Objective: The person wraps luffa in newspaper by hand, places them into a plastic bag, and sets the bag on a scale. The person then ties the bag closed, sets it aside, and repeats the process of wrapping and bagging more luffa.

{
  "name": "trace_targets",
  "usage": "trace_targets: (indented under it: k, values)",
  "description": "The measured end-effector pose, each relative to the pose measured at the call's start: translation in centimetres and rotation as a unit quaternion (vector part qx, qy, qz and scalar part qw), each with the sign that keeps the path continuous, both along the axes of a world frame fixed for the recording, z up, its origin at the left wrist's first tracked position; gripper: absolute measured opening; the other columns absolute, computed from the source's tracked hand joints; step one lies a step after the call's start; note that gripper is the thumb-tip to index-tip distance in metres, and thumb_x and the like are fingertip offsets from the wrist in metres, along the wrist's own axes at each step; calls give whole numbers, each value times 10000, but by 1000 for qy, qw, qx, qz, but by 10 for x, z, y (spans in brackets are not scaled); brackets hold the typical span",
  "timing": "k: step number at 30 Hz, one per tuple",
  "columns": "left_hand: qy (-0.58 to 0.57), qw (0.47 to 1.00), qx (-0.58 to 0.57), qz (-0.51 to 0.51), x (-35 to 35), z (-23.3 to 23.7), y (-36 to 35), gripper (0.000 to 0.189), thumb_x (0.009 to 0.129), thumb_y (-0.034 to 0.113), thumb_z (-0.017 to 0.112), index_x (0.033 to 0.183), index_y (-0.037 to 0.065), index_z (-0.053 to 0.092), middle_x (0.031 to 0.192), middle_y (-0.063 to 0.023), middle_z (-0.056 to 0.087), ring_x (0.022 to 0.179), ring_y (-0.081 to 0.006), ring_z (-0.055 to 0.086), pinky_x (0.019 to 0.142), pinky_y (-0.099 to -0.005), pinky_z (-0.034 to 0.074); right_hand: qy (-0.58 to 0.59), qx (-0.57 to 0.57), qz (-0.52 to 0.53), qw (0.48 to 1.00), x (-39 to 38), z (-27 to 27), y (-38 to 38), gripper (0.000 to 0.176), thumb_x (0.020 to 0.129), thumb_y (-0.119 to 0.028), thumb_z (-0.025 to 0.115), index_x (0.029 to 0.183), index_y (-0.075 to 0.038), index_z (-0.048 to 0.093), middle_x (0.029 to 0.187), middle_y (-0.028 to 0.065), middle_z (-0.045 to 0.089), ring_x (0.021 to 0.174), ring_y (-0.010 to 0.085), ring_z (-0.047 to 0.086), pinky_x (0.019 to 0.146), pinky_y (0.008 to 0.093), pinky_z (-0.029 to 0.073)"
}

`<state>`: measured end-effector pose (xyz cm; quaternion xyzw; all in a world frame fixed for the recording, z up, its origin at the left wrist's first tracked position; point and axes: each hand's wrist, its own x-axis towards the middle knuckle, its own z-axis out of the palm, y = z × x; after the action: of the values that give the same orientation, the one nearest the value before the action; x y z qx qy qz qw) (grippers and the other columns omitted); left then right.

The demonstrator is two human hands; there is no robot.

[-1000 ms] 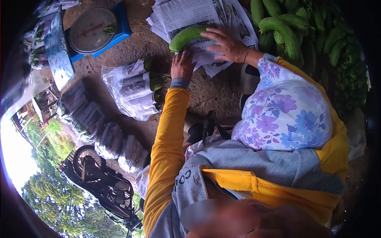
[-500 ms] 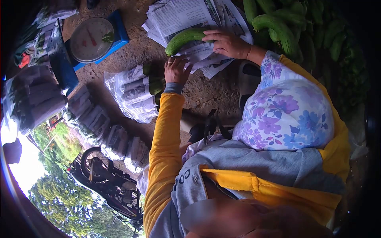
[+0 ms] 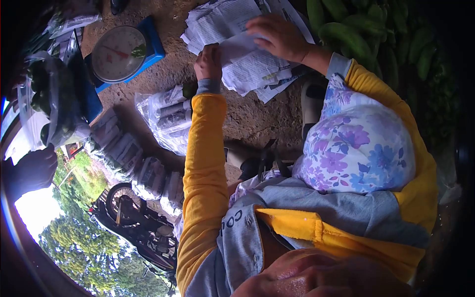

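Observation:
A stack of newspaper sheets (image 3: 257, 74) lies on the ground in front of me. My left hand (image 3: 209, 62) is closed at the left end of a pale, folded-over sheet (image 3: 238, 48), its fingers curled on the paper. Over the right side of that sheet, my right hand (image 3: 282, 37) is slightly blurred, with fingers stretched out and apart. The long green gourd is out of sight; the folded paper covers the spot where it lay. Beside my left forearm is a clear plastic bag of paper-wrapped bundles (image 3: 170, 119).
A blue dial scale (image 3: 118, 53) stands at upper left. Green gourds (image 3: 349, 37) are piled at upper right. Several wrapped packs (image 3: 118, 148) line the left side. Another person's hand (image 3: 34, 168) is near a plastic bag of green produce (image 3: 57, 94). A motorcycle (image 3: 133, 218) stands outside.
The gourd has gone from view and the paper is folded over its place. My left hand has moved up and curled; my right has lifted slightly. The other person's hand and bag moved further into view.

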<state>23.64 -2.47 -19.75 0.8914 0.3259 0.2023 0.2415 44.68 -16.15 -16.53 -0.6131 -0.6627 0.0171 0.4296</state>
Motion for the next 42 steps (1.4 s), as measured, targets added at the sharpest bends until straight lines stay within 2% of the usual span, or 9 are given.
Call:
trace_targets:
  k: [4,15,18,23,26,29,33,37,42]
  values:
    - [51,999,0,10,8,-5,18,107,836,195,583,903,115,610,787,-166,643,736,-354,629,637,-424,500,-76,-6,143,987,-39,5,16,98,738,-135,610,803,-75,568,960,37,547,925,203,527,807,334,450]
    - [161,983,-73,52,19,-10,42,216,731,263,693,873,102,679,860,-117,680,819,-266,659,742,-363,517,-183,-43,55,981,-51,-51,53,117,728,-173,574,768,-70,613,895,57,563,902,221,515,803,359,433]
    - [158,978,-102,89,17,-11,40,219,720,268,705,869,110,681,902,-114,679,859,-260,655,765,-360,507,-172,-37,26,984,-62,-57,51,269,748,-141,547,981,-18,597,981,74,566,983,208,502,863,360,414]
    - [-57,977,62,195,-18,-3,13,296,746,207,712,968,48,599,809,-96,571,732,-262,555,707,-389,457,-240,-180,20,954,-61,-57,64,287,789,-143,510,1044,-23,570,988,64,571,1006,213,519,859,334,398]
    - [-186,836,-428,289,-54,-17,-11,266,833,255,636,1015,70,576,940,-58,577,868,-196,546,744,-348,431,-174,-194,14,966,-64,-52,67,329,776,-175,592,1068,-26,559,981,82,584,964,244,551,831,352,427]
    - [-328,631,-649,270,-41,19,-53,260,905,314,531,1065,111,552,981,-36,611,951,-155,555,750,-286,414,-22,-278,62,958,-87,-29,62,495,690,-232,721,1097,-12,544,997,126,586,965,304,558,807,399,461]
    - [-465,577,-651,164,-54,23,-63,333,907,294,500,1143,60,522,1107,-82,579,1023,-215,545,910,-365,420,113,-219,124,961,-125,-4,50,482,730,-338,705,1038,3,561,1000,157,586,959,331,562,840,397,457]
    - [-494,618,-586,176,-84,30,-74,377,888,288,514,1166,34,509,1127,-103,575,1064,-234,540,949,-382,415,158,-451,238,845,-136,34,55,526,699,-345,734,1080,-25,561,1076,171,567,1003,315,549,879,396,443]
    - [-550,549,-579,247,-100,69,-74,370,865,259,540,1125,-2,507,1039,-120,597,984,-248,581,898,-398,451,27,-29,99,994,-156,52,48,638,696,-328,741,1226,-75,492,1231,130,497,1156,300,465,984,392,374]
